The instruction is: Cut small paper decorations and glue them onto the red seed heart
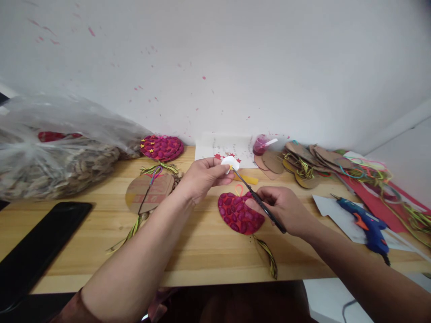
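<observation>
My left hand (206, 177) pinches a small piece of white paper (230, 162) above the table, and a bit of yellow shows at its lower edge. My right hand (284, 208) is closed around dark scissors (267, 210), whose blades point up and left to the paper. Whether the blades are parted is too small to tell. Below them lies a round magenta ornament (240, 217) covered in painted shell-like pieces, with an orange loop on top and a yellow-black tassel (268, 258). Behind it lies a yellow strip (247, 179).
A plastic bag of brown shells (57, 166) and a black tray-like object (43, 246) lie left. A star-decorated ornament (161, 148) and cardboard disc (148, 193) are nearby. Red stars lie on white paper (205, 150) by a magenta cup (260, 146). A blue glue gun (367, 224) rests right.
</observation>
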Demonstrator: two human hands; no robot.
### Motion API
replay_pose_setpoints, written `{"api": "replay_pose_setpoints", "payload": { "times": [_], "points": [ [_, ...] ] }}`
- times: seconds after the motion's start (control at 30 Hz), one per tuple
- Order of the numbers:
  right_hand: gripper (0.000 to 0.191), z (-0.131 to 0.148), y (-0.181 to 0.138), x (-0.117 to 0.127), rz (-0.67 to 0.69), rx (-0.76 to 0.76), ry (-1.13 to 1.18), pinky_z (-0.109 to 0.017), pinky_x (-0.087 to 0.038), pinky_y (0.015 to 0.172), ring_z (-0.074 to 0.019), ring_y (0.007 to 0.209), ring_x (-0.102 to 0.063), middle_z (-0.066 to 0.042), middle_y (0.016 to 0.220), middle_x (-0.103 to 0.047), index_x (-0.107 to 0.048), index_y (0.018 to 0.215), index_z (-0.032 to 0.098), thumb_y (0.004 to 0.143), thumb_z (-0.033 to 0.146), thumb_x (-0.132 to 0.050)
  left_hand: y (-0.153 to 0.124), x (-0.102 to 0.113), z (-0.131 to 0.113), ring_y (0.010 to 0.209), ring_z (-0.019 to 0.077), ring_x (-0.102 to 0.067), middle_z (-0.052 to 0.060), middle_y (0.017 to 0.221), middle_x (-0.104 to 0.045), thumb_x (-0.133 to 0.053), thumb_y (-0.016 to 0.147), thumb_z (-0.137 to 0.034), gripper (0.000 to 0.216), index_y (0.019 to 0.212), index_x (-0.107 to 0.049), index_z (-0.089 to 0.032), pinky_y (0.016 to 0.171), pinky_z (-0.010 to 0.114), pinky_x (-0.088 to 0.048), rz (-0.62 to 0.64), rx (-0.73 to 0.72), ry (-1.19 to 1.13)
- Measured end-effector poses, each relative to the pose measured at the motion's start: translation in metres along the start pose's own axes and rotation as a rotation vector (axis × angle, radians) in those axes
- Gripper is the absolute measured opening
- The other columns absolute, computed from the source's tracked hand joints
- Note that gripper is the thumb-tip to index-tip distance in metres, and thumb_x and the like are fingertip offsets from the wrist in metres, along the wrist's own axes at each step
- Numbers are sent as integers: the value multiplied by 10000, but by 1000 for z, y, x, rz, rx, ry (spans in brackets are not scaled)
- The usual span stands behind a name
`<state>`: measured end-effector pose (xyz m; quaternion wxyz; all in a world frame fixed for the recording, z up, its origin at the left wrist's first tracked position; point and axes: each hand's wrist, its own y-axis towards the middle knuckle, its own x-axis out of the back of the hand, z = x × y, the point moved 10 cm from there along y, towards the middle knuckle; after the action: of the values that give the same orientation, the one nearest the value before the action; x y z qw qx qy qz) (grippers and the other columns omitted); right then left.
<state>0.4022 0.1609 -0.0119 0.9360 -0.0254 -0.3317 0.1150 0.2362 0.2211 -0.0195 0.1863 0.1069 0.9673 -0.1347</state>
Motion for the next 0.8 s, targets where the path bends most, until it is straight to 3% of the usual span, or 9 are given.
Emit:
{"api": "replay_pose_setpoints", "payload": {
  "times": [0.8],
  "points": [
    [494,1,1,2,-39,59,-86,-247,-247,486,-109,544,-313,48,565,-366,-442,582,200,804,579,-667,1,-1,2,633,103,-678,74,706,-717,-709,796,-88,123,700,-637,-110,696,227,-571,-7,5,-6]
  ]
}}
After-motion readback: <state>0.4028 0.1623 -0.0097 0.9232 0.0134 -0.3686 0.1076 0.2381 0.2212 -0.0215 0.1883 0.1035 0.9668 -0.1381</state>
